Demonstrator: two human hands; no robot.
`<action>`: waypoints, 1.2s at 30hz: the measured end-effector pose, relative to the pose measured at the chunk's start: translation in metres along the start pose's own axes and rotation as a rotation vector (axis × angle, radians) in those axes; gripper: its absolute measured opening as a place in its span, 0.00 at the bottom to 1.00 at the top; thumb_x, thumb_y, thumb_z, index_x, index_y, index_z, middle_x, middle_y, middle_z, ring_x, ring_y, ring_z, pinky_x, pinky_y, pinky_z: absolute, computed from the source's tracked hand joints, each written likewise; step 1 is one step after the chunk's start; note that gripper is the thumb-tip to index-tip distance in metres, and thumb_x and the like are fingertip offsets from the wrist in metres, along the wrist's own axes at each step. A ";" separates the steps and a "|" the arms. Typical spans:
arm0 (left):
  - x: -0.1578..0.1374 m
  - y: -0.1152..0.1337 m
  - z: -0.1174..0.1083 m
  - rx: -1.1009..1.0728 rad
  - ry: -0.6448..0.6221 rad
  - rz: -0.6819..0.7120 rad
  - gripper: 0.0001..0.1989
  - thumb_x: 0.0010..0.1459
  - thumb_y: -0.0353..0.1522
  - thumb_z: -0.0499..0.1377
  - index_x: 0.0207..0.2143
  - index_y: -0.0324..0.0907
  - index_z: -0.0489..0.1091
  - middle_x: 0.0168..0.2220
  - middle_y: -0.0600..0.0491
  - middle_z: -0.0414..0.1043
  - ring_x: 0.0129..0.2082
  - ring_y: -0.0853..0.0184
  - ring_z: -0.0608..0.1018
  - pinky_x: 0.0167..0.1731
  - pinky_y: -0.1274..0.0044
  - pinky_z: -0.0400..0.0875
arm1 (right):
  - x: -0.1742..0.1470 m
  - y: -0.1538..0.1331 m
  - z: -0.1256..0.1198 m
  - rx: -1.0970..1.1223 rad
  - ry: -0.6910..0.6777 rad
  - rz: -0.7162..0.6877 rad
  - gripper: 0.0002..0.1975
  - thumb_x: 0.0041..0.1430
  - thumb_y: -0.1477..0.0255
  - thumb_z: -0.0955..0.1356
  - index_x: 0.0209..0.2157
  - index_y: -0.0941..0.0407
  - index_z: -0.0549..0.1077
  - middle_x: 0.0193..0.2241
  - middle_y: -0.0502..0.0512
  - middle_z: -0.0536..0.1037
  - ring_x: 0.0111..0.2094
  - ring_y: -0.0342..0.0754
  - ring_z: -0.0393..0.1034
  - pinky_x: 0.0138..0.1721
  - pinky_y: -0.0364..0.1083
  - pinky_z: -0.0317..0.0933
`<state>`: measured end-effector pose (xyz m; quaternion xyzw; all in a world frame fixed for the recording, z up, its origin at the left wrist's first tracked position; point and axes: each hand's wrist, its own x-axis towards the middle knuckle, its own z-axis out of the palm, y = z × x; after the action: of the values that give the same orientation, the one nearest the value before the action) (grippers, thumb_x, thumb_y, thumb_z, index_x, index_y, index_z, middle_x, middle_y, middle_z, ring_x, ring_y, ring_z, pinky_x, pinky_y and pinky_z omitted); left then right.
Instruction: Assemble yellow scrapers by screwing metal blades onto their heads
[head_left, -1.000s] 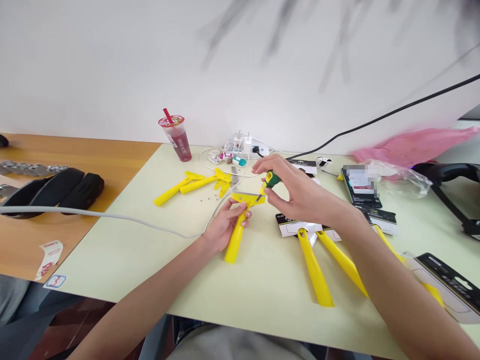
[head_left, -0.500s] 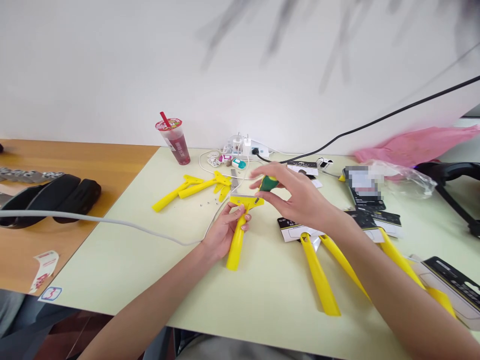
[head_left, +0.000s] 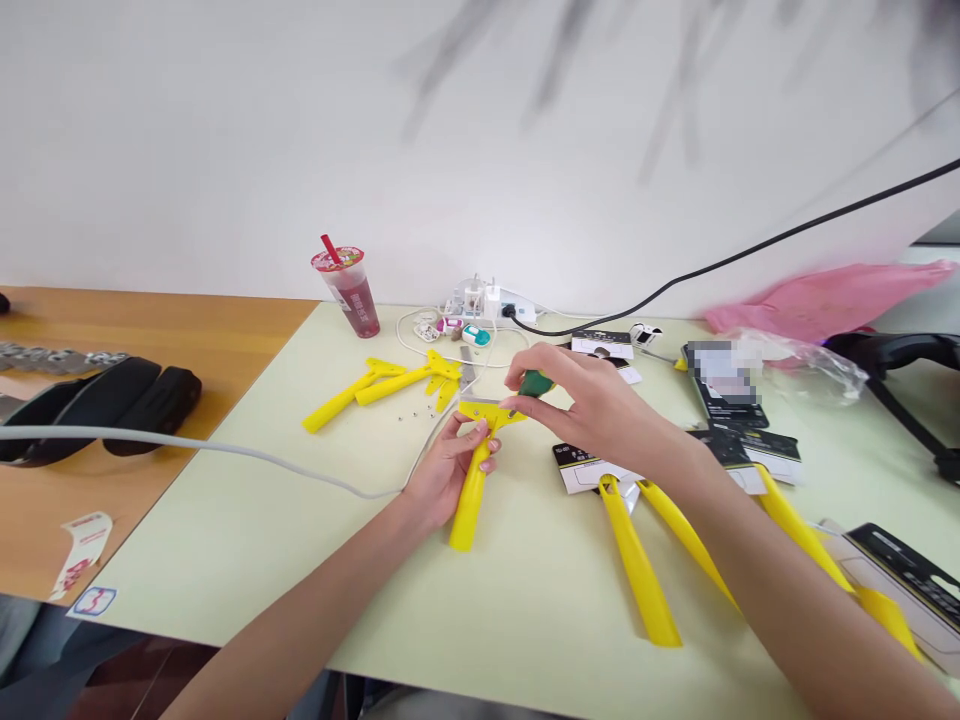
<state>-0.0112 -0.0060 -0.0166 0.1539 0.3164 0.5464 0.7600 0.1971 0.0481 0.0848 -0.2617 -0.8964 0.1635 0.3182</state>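
Note:
My left hand (head_left: 448, 465) is closed around the neck of a yellow scraper (head_left: 471, 505), whose wide head with a metal blade edge points away from me. Two screws show on that head. My right hand (head_left: 559, 392) grips a short green-handled screwdriver (head_left: 535, 383), its tip down at the right end of the scraper head. Just beyond lie yellow scraper handles (head_left: 334, 402), small yellow plates (head_left: 448, 388) and a flat metal blade (head_left: 468, 368). Several tiny screws (head_left: 415, 413) are scattered on the table left of the head.
A drink cup (head_left: 355, 295) with a red straw stands at the back left. Behind my hands is a power strip (head_left: 487, 300) with cables. Packaged yellow scrapers (head_left: 641, 570) lie under and beside my right forearm. A phone (head_left: 724, 385) and pink bag (head_left: 817, 300) are farther right.
My right hand's fingers have closed in more around the screwdriver handle, and the hand has turned slightly. My left hand keeps its hold on the scraper. The whole view has shifted slightly.

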 end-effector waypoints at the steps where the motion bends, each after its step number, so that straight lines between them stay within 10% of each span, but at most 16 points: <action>1: 0.000 0.000 0.001 -0.002 0.013 0.005 0.22 0.53 0.26 0.77 0.41 0.44 0.67 0.38 0.56 0.71 0.32 0.72 0.76 0.24 0.82 0.67 | 0.000 0.000 -0.001 0.005 -0.020 -0.003 0.10 0.75 0.70 0.68 0.54 0.47 0.68 0.53 0.57 0.79 0.48 0.53 0.79 0.51 0.54 0.72; 5: 0.000 0.003 0.003 -0.012 0.059 0.015 0.22 0.53 0.27 0.77 0.39 0.44 0.66 0.41 0.55 0.72 0.32 0.73 0.76 0.24 0.82 0.68 | 0.000 0.002 -0.004 0.101 -0.098 0.014 0.23 0.72 0.77 0.65 0.64 0.45 0.63 0.67 0.60 0.71 0.66 0.56 0.70 0.62 0.57 0.69; 11: -0.001 0.002 0.002 0.002 0.059 0.017 0.21 0.55 0.28 0.77 0.40 0.44 0.66 0.41 0.55 0.71 0.33 0.73 0.76 0.26 0.81 0.69 | 0.000 0.010 0.003 -0.015 -0.031 0.005 0.11 0.75 0.67 0.69 0.55 0.47 0.70 0.51 0.56 0.83 0.44 0.53 0.81 0.47 0.53 0.74; 20: 0.000 0.004 0.001 -0.005 0.067 0.029 0.21 0.54 0.27 0.77 0.39 0.43 0.67 0.42 0.55 0.72 0.33 0.73 0.76 0.26 0.81 0.69 | 0.000 0.008 0.000 0.090 -0.078 0.011 0.21 0.72 0.76 0.65 0.62 0.45 0.64 0.61 0.60 0.75 0.59 0.55 0.77 0.58 0.57 0.72; 29: -0.001 0.002 0.001 0.013 0.062 0.028 0.21 0.55 0.27 0.76 0.39 0.43 0.66 0.42 0.54 0.72 0.33 0.73 0.76 0.26 0.81 0.68 | -0.001 0.016 0.004 -0.188 0.044 0.017 0.10 0.74 0.65 0.70 0.52 0.49 0.69 0.49 0.59 0.79 0.39 0.54 0.79 0.41 0.52 0.72; 36: 0.000 0.004 0.001 0.012 0.060 0.034 0.21 0.55 0.27 0.76 0.39 0.43 0.66 0.43 0.54 0.73 0.33 0.73 0.77 0.26 0.81 0.70 | 0.001 0.011 0.004 0.001 0.009 -0.046 0.16 0.76 0.72 0.64 0.61 0.45 0.67 0.67 0.62 0.69 0.60 0.57 0.74 0.56 0.57 0.72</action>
<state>-0.0140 -0.0048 -0.0138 0.1472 0.3398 0.5616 0.7400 0.1977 0.0571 0.0771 -0.2415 -0.9007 0.1552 0.3261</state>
